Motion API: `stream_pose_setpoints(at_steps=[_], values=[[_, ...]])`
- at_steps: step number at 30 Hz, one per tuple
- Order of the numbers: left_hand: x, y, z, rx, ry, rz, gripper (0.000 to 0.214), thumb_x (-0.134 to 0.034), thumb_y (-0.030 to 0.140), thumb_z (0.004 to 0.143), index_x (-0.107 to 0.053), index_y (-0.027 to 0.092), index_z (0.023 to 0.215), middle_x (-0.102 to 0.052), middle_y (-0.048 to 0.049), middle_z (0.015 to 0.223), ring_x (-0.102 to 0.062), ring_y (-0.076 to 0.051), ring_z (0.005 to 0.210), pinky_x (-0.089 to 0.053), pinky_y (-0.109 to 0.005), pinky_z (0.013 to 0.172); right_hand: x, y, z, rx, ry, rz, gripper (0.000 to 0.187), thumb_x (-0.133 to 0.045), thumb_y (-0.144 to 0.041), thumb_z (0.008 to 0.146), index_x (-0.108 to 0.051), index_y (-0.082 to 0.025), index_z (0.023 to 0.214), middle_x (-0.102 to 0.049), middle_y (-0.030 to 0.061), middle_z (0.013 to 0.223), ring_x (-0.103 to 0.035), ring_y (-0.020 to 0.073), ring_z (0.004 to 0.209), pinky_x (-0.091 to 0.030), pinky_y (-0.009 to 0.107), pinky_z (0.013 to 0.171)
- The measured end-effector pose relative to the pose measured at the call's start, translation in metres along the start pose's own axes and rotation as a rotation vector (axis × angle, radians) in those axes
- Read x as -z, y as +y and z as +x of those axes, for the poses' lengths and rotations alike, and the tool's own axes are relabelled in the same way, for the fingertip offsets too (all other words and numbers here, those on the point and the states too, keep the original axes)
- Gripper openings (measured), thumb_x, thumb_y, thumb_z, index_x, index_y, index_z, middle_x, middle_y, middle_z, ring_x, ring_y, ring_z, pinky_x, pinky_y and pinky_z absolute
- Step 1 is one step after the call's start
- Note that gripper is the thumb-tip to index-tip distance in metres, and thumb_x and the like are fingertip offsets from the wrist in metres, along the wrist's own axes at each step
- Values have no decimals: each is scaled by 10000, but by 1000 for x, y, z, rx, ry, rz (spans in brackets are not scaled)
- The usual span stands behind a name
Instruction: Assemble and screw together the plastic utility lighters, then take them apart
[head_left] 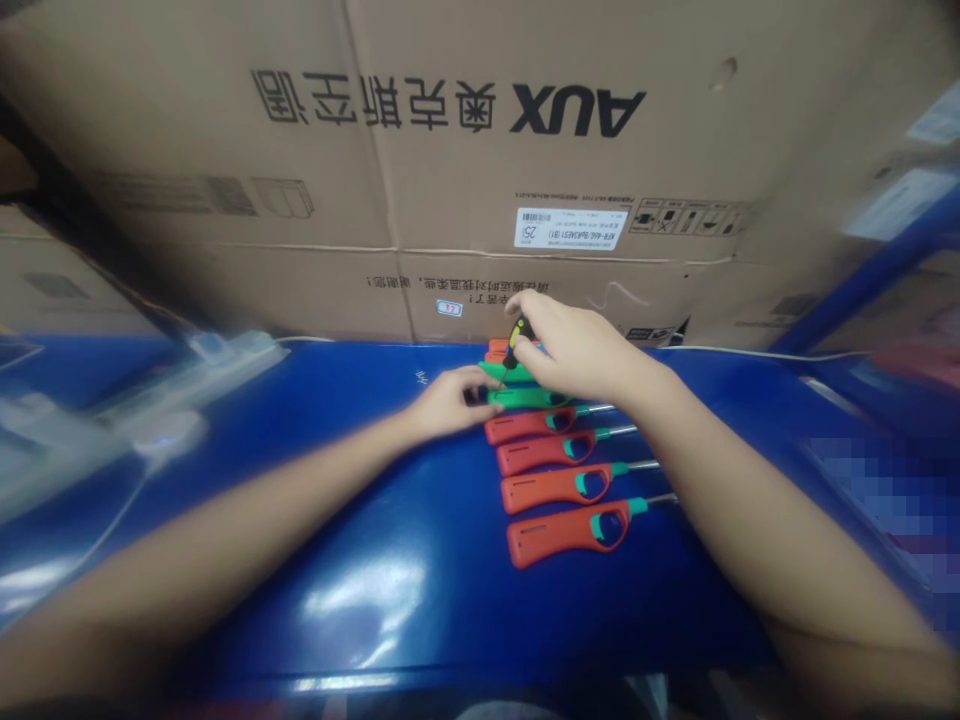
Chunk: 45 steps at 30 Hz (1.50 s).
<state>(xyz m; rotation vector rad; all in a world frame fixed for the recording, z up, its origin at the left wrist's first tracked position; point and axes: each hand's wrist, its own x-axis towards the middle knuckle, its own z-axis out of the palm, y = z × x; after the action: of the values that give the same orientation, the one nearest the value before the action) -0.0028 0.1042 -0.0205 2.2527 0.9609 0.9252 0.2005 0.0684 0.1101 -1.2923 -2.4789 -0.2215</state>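
My right hand [564,340] is closed around the black and yellow handle of a small screwdriver [516,340]. Its thin shaft points down at the handle of a green gas lighter [517,398]; whether the tip touches cannot be made out. At that lighter's butt end, my left hand [452,400] has its fingers closed on the handle, steadying it on the table. Another green lighter [495,373] lies just behind, partly covered by my right hand. Nearer to me, several lighters with red-orange handles lie in a row, among them the closest one [551,535], metal tubes pointing right.
A blue table [390,530] carries everything. Behind it stands a large cardboard sheet [442,200] with upside-down print. A white power strip [225,370] with a plugged-in charger [169,436] and cable lies at the left. A white cable [757,353] runs along the back right.
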Motion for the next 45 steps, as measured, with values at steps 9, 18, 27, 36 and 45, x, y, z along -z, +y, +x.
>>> stream_pose_setpoints(at_steps=[9, 18, 27, 36, 45], values=[[1, 0, 0, -15, 3, 4, 332, -745, 336, 784, -744, 148, 1058, -710, -78, 997, -622, -173, 774, -512, -303, 725, -4, -3, 1, 31, 31, -4, 582, -428, -337, 950, -413, -64, 1464, -531, 209, 1459, -661, 337, 1084, -516, 437, 855], [0, 0, 0, -22, 2, 15, 300, -733, 322, 800, -738, 161, 1053, -705, -66, 974, -615, -162, 737, -508, -293, 697, -4, -4, 0, 40, 41, 31, 399, -435, -364, 951, -562, -136, 1252, -700, 129, 1194, -684, 275, 864, -481, 369, 715], [1, 2, 0, -23, 1, 20, 302, -734, 300, 798, -737, 154, 1062, -710, -76, 1018, -630, -169, 764, -517, -296, 716, -3, -4, 0, 13, 17, 25, 370, -445, -393, 958, -572, -164, 1220, -748, 92, 1024, -693, 267, 829, -461, 348, 697], [1, 2, 0, -15, 0, 37, 284, -738, 302, 801, -735, 173, 1054, -725, -69, 1026, -646, -183, 817, -519, -299, 751, -3, -4, 0, 13, 58, -46, 311, -443, -425, 963, -633, -195, 1052, -753, 59, 857, -686, 259, 751, -402, 326, 635], [2, 6, 0, 2, 5, 40, 295, -734, 312, 792, -706, 176, 1052, -724, -50, 974, -631, -189, 818, -506, -308, 755, -4, -1, 0, 52, 52, 20, 317, -477, -368, 943, -580, -179, 1177, -740, 86, 1080, -689, 239, 843, -436, 323, 689]])
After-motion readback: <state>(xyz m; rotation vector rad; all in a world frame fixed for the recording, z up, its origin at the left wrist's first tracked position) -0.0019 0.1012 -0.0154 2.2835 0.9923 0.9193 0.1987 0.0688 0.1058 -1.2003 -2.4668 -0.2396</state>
